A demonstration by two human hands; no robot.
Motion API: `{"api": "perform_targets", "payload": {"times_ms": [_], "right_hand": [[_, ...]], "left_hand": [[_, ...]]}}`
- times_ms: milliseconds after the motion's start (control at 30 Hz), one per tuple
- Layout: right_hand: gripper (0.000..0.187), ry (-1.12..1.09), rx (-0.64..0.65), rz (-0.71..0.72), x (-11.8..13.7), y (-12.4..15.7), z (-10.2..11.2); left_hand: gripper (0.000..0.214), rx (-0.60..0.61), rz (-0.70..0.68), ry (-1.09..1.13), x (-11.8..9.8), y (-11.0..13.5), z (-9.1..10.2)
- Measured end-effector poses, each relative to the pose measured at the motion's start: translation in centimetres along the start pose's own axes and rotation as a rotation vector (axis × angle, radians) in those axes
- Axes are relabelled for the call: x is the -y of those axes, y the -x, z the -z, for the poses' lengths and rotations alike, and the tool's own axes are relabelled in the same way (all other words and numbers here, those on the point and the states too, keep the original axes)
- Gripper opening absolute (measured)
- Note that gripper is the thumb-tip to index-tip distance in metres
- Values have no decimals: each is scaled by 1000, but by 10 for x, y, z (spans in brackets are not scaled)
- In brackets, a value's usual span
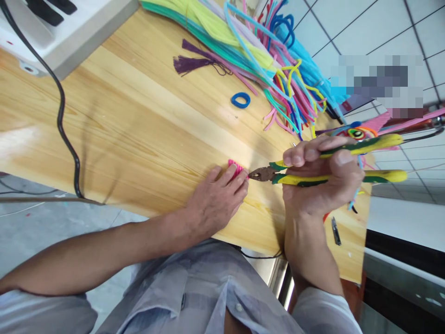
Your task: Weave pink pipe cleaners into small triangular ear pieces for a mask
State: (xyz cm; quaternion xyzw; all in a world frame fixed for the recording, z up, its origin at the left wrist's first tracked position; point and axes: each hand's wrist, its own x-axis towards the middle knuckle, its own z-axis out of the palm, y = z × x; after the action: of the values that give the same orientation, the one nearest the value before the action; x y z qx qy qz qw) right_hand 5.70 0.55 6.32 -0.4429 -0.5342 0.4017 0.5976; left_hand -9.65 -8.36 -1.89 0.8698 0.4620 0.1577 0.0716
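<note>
My right hand [323,176] is wrapped around pliers [262,174] with yellow and green handles. Their rusty jaws point left, with the tip right by the fingertips of my left hand [222,199]. Under those left fingers is a small bright pink coiled or folded pipe cleaner piece [235,166], held against the wooden table [146,125]. Part of the pink piece is covered by the fingers, so I cannot tell whether the jaws touch it.
Bundles of colourful pipe cleaners [222,37] lie along the far side, beside a purple tassel [193,62] and a blue ring [240,99]. A white machine [69,32] and a black cable [60,106] occupy the left. Nail clippers [335,231] lie near the right edge.
</note>
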Motion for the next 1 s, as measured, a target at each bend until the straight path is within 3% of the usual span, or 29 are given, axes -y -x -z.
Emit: {"api": "perform_targets", "payload": {"times_ms": [467, 633, 800, 1000], "right_hand": [[13, 48, 73, 133, -2, 9, 2], [21, 94, 105, 108, -2, 11, -1], [9, -11, 50, 160, -2, 9, -4], [19, 63, 47, 95, 1, 6, -6]], "left_hand": [[44, 9, 3, 10, 0, -2, 2], [43, 1, -9, -2, 0, -2, 4], [43, -8, -3, 24, 1, -2, 2], [44, -18, -3, 36, 4, -2, 5]]}}
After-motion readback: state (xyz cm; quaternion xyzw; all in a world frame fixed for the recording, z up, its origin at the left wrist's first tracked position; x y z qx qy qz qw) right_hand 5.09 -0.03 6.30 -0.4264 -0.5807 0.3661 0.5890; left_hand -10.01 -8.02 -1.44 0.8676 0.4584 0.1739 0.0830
